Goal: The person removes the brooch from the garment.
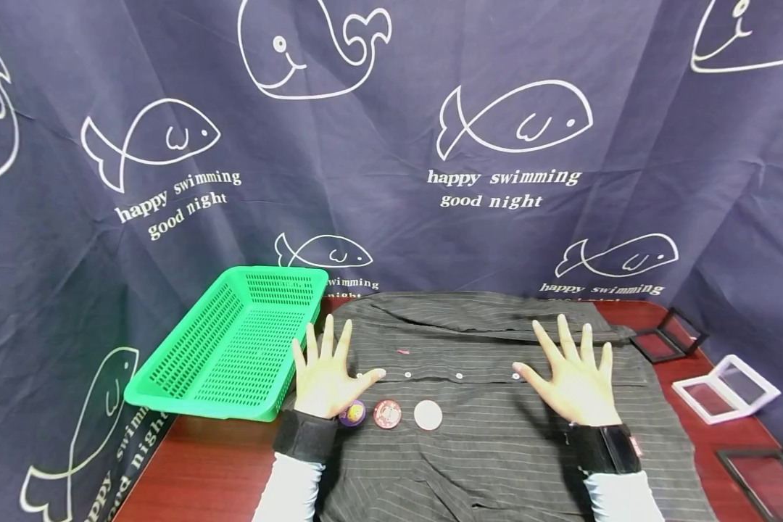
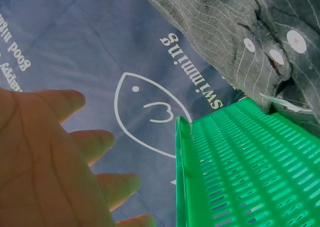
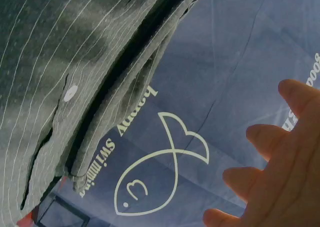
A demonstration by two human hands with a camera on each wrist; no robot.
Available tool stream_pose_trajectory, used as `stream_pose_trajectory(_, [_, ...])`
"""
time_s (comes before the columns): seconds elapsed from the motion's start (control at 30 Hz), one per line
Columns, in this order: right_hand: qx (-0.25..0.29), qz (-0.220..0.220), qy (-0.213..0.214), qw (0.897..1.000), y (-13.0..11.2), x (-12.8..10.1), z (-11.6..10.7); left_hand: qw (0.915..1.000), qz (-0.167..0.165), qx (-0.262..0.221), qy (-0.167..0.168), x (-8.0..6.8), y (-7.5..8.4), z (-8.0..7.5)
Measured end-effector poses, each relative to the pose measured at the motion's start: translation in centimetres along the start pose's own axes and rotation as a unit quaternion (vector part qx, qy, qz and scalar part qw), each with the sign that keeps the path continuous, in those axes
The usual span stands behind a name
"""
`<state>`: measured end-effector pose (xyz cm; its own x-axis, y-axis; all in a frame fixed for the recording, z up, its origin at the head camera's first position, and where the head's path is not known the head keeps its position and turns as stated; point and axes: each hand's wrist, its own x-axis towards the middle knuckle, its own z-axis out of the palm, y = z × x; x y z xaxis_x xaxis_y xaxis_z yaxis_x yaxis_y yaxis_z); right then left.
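Note:
My left hand (image 1: 322, 377) is held up with its fingers spread, beside the right wall of the green plastic basket (image 1: 238, 362). My right hand (image 1: 577, 380) is likewise spread, over the right part of a dark pinstriped shirt (image 1: 483, 449). Neither hand holds anything. The shirt lies spread out, with a row of white buttons (image 1: 459, 376) across it. Three round badges lie in a line on the shirt: a purple one (image 1: 353, 413) partly behind the left wrist, a red one (image 1: 388, 414) and a pale one (image 1: 428, 415).
On the right of the reddish table (image 1: 196, 471) stand a black folding frame (image 1: 670, 335), a white folding frame (image 1: 726, 389) and a dark frame (image 1: 766, 478) cut by the view's edge. A blue curtain (image 1: 391, 159) with white fish drawings hangs behind and at the sides.

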<state>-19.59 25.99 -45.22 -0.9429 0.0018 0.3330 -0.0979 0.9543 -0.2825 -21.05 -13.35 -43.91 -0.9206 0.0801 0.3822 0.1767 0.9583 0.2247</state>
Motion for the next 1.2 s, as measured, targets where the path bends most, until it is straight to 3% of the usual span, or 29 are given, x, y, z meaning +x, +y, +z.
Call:
stream_pose_trajectory(0.37, [0.003, -0.033, 0.037, 0.999, -1.4, 0.7, 0.3, 0.9993, -0.002, -0.004, -0.036, 0.2, 0.1, -0.5])
stream_pose_trajectory(0.6, [0.022, -0.09, 0.111, 0.989, -2.7, 1.5, 0.4, 0.9982, 0.009, -0.001, -0.059, 0.5, -0.2, -0.7])
stream_pose_trajectory(0.73, [0.029, -0.106, 0.126, 0.986, -3.6, 1.8, 0.4, 0.9974, 0.014, 0.002, -0.07, 0.7, -0.5, -0.7])
stream_pose_trajectory(1.07, [0.043, -0.151, 0.156, 0.975, -6.5, 2.2, 1.3, 0.998, 0.036, -0.026, -0.044, 1.0, -1.6, -0.6])
stream_pose_trajectory(1.2, [0.044, -0.168, 0.147, 0.974, -7.8, 2.1, 2.0, 0.9972, 0.039, -0.037, -0.051, 0.8, -2.2, -0.8])
